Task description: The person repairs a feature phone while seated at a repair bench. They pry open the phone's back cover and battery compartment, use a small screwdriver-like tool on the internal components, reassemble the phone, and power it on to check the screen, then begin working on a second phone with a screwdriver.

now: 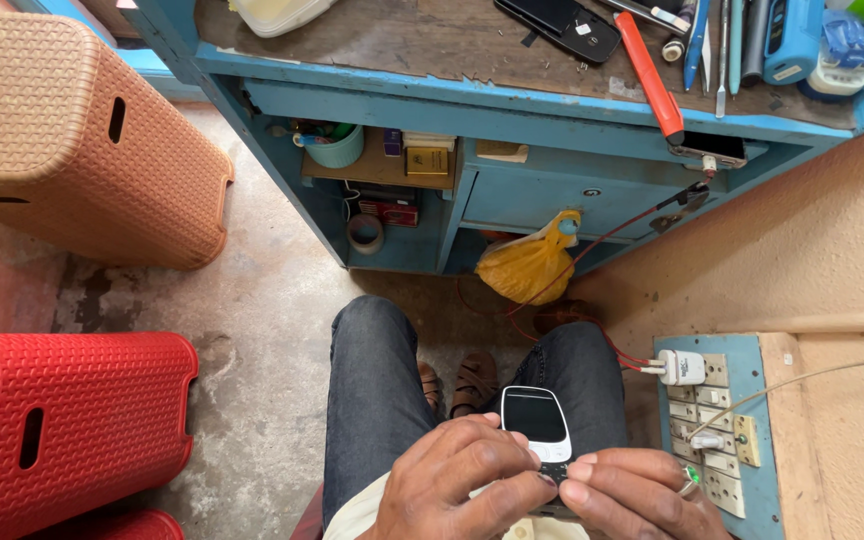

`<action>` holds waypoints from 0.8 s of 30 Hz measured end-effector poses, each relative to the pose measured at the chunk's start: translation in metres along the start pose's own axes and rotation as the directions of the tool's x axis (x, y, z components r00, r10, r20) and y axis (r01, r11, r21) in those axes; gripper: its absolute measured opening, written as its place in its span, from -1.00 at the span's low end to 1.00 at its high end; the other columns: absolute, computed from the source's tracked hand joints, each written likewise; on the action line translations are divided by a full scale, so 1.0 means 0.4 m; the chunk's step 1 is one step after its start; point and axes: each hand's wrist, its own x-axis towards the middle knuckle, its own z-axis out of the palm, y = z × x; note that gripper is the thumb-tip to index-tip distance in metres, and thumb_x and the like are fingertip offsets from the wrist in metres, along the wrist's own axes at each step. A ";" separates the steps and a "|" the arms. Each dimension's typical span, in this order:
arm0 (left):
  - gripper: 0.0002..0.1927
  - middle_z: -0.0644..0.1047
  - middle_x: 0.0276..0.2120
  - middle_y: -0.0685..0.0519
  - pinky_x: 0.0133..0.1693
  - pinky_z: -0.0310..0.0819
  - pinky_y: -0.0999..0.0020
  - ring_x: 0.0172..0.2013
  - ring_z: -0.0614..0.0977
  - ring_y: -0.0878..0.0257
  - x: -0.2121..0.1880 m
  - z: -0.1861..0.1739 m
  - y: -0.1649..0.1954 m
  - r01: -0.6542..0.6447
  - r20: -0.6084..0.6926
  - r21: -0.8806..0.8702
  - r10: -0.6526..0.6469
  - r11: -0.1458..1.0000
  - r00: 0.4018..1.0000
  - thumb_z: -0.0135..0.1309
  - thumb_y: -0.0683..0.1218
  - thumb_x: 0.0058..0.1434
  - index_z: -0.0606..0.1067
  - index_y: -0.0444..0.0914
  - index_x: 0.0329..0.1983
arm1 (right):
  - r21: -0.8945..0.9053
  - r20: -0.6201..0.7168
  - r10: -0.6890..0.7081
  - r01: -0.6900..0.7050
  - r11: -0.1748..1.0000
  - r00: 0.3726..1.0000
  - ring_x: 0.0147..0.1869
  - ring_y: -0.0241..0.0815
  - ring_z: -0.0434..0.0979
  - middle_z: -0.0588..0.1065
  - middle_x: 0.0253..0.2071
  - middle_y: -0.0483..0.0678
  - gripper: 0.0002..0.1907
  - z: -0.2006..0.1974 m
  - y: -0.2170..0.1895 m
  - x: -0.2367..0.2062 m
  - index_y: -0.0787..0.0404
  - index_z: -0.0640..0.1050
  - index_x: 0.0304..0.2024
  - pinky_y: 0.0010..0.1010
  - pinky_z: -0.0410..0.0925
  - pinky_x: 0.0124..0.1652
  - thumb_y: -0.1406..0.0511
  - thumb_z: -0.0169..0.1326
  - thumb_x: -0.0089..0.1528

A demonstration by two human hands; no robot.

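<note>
A small white keypad phone [535,422] with a dark screen lies over my lap, screen up. My left hand [462,480] grips its lower left side, fingers curled over the keypad end. My right hand [632,492], with a ring on one finger, pinches the phone's bottom edge from the right. Both thumbs meet at a small dark part [553,470] at the phone's lower end. My knees in dark jeans [377,390] sit beneath.
A blue workbench [512,95] stands ahead with tools, an orange-handled tool [649,75] and a black phone [562,22] on top. A yellow bag [532,262] hangs under it. A switchboard [717,430] with a plugged charger is at right. Orange [72,140] and red stools [62,425] stand left.
</note>
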 end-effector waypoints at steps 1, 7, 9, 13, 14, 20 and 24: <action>-0.89 0.57 -0.22 0.14 0.14 0.64 0.13 -0.03 0.69 0.27 -0.001 0.000 -0.001 -0.007 -0.004 0.006 0.007 1.000 1.000 0.19 -0.05 0.27 0.57 -0.10 -0.16 | 0.003 0.002 0.004 -0.004 1.000 1.000 -0.06 -0.26 0.64 0.55 -0.11 -0.14 -0.57 0.001 0.000 -0.001 0.15 0.59 -0.05 -0.44 0.50 -0.06 0.41 0.34 0.02; -0.83 0.59 -0.22 0.13 0.11 0.65 0.13 -0.06 0.71 0.24 -0.004 0.008 -0.014 -0.034 -0.058 0.012 0.035 0.999 0.998 0.22 -0.09 0.22 0.58 -0.13 -0.13 | 0.043 -0.026 0.034 -0.033 0.999 0.999 -0.07 -0.24 0.66 0.57 -0.11 -0.11 -0.57 0.009 -0.002 0.004 0.15 0.60 -0.07 -0.43 0.51 -0.06 0.42 0.36 0.00; -0.83 0.59 -0.24 0.15 0.09 0.66 0.14 -0.08 0.72 0.25 -0.008 0.010 -0.013 -0.010 -0.073 -0.008 0.009 1.000 0.997 0.26 -0.10 0.23 0.57 -0.13 -0.12 | 0.088 -0.025 0.038 -0.035 0.995 0.999 -0.06 -0.21 0.67 0.57 -0.10 -0.08 -0.56 0.006 0.001 0.006 0.19 0.60 -0.05 -0.44 0.51 -0.06 0.42 0.38 0.01; -0.76 0.61 -0.26 0.14 0.03 0.70 0.18 -0.15 0.75 0.23 -0.005 0.006 -0.030 -0.084 -0.142 0.006 0.084 0.996 0.986 0.30 -0.12 0.15 0.56 -0.14 -0.12 | 0.209 -0.077 0.104 -0.086 0.974 0.992 -0.06 -0.15 0.67 0.58 -0.12 -0.06 -0.60 0.029 0.006 0.009 0.24 0.60 -0.07 -0.42 0.56 -0.09 0.39 0.39 0.04; -0.77 0.61 -0.27 0.12 0.00 0.71 0.21 -0.17 0.75 0.23 -0.004 0.009 -0.029 -0.053 -0.157 -0.021 0.049 0.998 0.986 0.31 -0.11 0.16 0.57 -0.15 -0.13 | 0.256 -0.101 0.148 -0.118 0.960 0.984 -0.07 -0.15 0.67 0.58 -0.12 -0.05 -0.62 0.042 0.005 0.010 0.25 0.60 -0.08 -0.40 0.55 -0.09 0.38 0.37 0.05; -0.71 0.61 -0.31 -0.01 -0.27 0.64 0.30 -0.29 0.71 0.14 -0.002 0.011 -0.043 0.011 -0.100 -0.131 -0.024 0.991 0.995 0.40 -0.08 0.15 0.59 -0.29 -0.15 | 0.353 -0.181 0.263 -0.187 0.917 0.948 -0.12 -0.20 0.67 0.62 -0.16 -0.11 -0.67 0.070 -0.004 0.013 0.26 0.64 -0.09 -0.40 0.53 -0.10 0.36 0.36 0.09; -0.71 0.62 -0.32 0.00 -0.29 0.65 0.32 -0.29 0.73 0.17 -0.018 0.015 -0.047 0.075 -0.149 -0.145 -0.097 0.987 0.984 0.41 -0.10 0.11 0.62 -0.27 -0.14 | 0.288 -0.021 0.420 -0.397 0.871 0.907 -0.03 -0.01 0.67 0.62 -0.14 0.07 -0.56 0.076 -0.009 0.013 0.36 0.59 -0.07 -0.29 0.48 -0.04 0.33 0.35 0.02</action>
